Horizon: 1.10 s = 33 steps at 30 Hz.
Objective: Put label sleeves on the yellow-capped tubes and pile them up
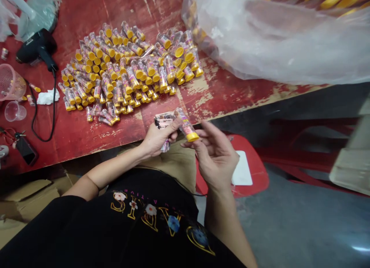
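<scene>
My left hand (162,137) is closed round a stack of flat printed labels (164,121); its thumb presses against a clear plastic tube (185,123) with a yellow cap and a pink printed band. The tube is tilted, cap end toward me. By the cap is my right hand (216,154), its index finger lifted and its fingers apart. The thumb and another finger are close to the cap; whether they touch it I cannot tell. Beyond my hands, many similar yellow-capped tubes (127,77) lie in a heap on the red table (95,139).
A black heat gun (40,48) with a cord lies at the left. Near it are a pink basket (11,83), a clear cup (15,111), crumpled tissue (47,97) and a phone (26,149). A big plastic bag (268,41) covers the right. Below stands a red stool (257,175).
</scene>
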Each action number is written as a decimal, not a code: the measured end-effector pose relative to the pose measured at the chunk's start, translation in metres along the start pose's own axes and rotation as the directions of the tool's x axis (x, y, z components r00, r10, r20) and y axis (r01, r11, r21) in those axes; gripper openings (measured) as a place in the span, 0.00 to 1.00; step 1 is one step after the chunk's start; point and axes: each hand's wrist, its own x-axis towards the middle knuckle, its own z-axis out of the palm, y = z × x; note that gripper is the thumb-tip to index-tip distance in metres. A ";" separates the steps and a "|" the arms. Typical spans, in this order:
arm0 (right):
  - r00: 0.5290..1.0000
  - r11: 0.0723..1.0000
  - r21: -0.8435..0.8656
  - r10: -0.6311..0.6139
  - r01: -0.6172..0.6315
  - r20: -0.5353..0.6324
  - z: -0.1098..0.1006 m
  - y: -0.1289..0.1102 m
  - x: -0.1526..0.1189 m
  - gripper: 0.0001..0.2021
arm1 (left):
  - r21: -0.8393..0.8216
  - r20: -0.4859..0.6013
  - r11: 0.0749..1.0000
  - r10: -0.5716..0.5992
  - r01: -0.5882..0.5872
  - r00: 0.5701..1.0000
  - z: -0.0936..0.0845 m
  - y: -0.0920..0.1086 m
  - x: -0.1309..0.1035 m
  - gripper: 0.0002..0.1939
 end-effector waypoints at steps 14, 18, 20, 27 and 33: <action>0.941 0.962 -0.213 -0.224 0.172 -0.254 0.008 0.010 0.005 0.08 | 0.039 0.010 0.999 0.034 -0.035 0.999 0.008 -0.001 -0.008 0.27; 0.939 0.950 -0.251 -0.249 0.188 -0.237 0.008 0.008 0.006 0.10 | -0.006 -0.003 1.000 0.028 -0.028 1.000 0.007 0.000 -0.002 0.27; 0.944 0.957 -0.238 -0.226 0.168 -0.241 0.008 0.010 0.014 0.08 | -0.054 -0.011 0.999 -0.010 0.009 1.000 0.006 0.001 0.004 0.26; 0.901 0.943 -0.230 -0.303 0.239 -0.310 0.047 0.037 0.132 0.10 | -0.372 -0.108 0.919 -0.185 0.133 0.977 0.000 0.011 0.023 0.13; 0.927 0.879 -0.359 -0.366 0.314 -0.084 0.034 0.035 0.282 0.08 | -0.338 -0.234 0.936 -0.183 0.097 0.955 -0.016 0.024 0.023 0.12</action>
